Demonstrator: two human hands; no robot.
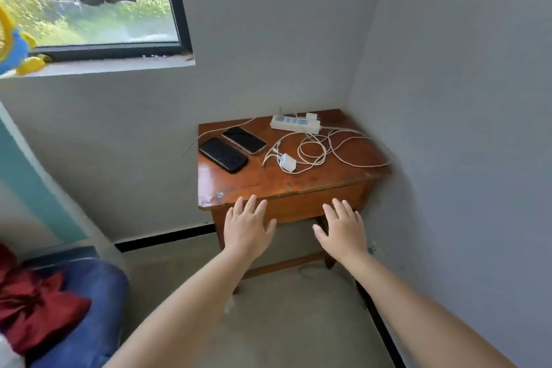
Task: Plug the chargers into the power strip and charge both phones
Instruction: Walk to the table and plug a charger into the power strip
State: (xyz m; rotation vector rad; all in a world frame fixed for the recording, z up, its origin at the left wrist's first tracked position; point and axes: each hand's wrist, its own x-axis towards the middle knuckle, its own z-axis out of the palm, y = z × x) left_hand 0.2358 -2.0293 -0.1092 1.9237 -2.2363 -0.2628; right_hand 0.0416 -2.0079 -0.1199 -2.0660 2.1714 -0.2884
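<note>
From the head camera we look down on a small wooden desk (pixel 298 185) set in the corner of a grey-walled room. Our left hand (pixel 248 225) and right hand (pixel 343 228) reach out side by side, palms down, fingers spread wide and holding nothing. Both hover at the desk's near edge, the left fingertips just over the front lip, the right hand in front of the drawer panel.

Beyond the left hand lie two phones, screens dark. The black phone (pixel 223 154) is closer to that hand; the second phone (pixel 244 139), with a lighter rim, lies just beside it and further away.

Beyond and between the two hands sits a white charger (pixel 288 162), unplugged, resting on the desk top. From it a loose tangle of white cable (pixel 316 146) loops away towards the far side, ahead of the right hand.

Furthest from both hands, at the back of the desk near the wall, lies the white power strip (pixel 294 124). A second white charger (pixel 311 117) sits at its far right end; we cannot tell whether it is plugged in.

Far up and left of the left hand is a window (pixel 119 24) with clothing hanging before it.
</note>
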